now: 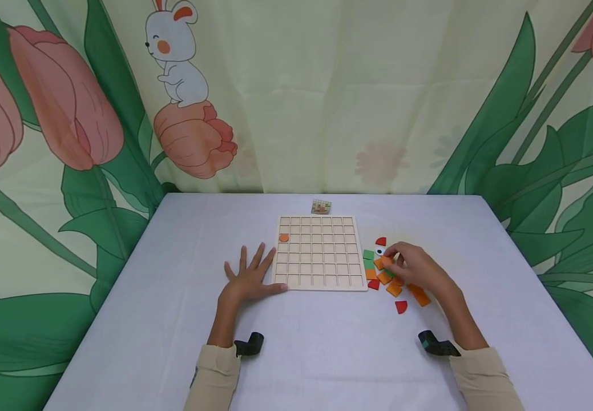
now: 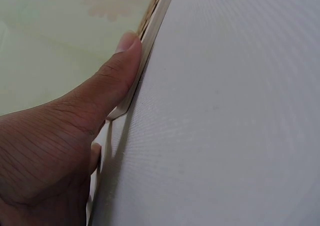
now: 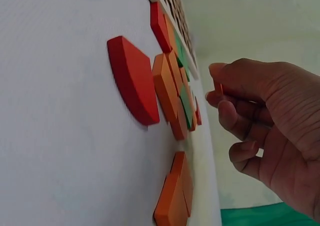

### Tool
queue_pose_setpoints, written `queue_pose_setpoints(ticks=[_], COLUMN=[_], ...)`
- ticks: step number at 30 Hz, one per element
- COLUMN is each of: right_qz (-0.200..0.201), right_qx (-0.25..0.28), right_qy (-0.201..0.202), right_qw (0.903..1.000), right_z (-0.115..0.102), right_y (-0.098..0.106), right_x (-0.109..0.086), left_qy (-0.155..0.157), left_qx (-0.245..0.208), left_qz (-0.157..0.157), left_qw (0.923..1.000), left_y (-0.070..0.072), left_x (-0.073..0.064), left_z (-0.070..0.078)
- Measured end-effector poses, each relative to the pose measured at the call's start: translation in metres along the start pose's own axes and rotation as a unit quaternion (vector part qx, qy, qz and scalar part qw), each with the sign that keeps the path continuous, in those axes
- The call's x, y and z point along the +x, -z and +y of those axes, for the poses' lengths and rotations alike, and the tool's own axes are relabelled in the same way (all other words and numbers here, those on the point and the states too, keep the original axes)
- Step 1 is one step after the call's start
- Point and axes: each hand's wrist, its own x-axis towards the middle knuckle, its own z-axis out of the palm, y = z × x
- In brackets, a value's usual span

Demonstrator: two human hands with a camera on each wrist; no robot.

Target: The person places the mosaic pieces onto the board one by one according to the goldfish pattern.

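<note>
A pale wooden grid board [image 1: 322,254] lies on the table, with one orange round piece [image 1: 283,237] in a cell near its upper left. My left hand [image 1: 249,281] is spread at the board's lower left corner, its thumb along the front edge, as the left wrist view also shows. To the right of the board, my right hand [image 1: 419,268] pinches a small orange block [image 3: 218,88] between thumb and fingertip, above the loose pieces. Among these are green squares [image 1: 368,254], orange blocks [image 1: 394,290], red quarter-round pieces [image 1: 401,307] and a white eye piece [image 1: 379,250].
A small patterned picture card [image 1: 321,206] lies just behind the board. White cloth covers the table [image 1: 327,354]. A curtain [image 1: 317,103] printed with tulips and a rabbit hangs behind the table's far edge.
</note>
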Motion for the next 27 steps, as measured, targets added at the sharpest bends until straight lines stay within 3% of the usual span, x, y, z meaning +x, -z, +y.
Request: queue_pose_setpoints(ticks=[20, 27], right_qz=[-0.018, -0.034], right_qx=[-0.007, 0.005], right_qy=[0.134, 0.15], right_qw=[0.9908, 0.988], right_z=[-0.052, -0.062], right_y=[-0.033, -0.053], right_x=[0.037, 0.046], left_qy=[-0.002, -0.001], left_qx=[-0.005, -0.004], left_qz=[0.013, 0.004], left_qw=[0.9999, 1.0], left_y=[0.002, 0.003], left_x=[-0.002, -0.002], left_z=[-0.002, 0.0])
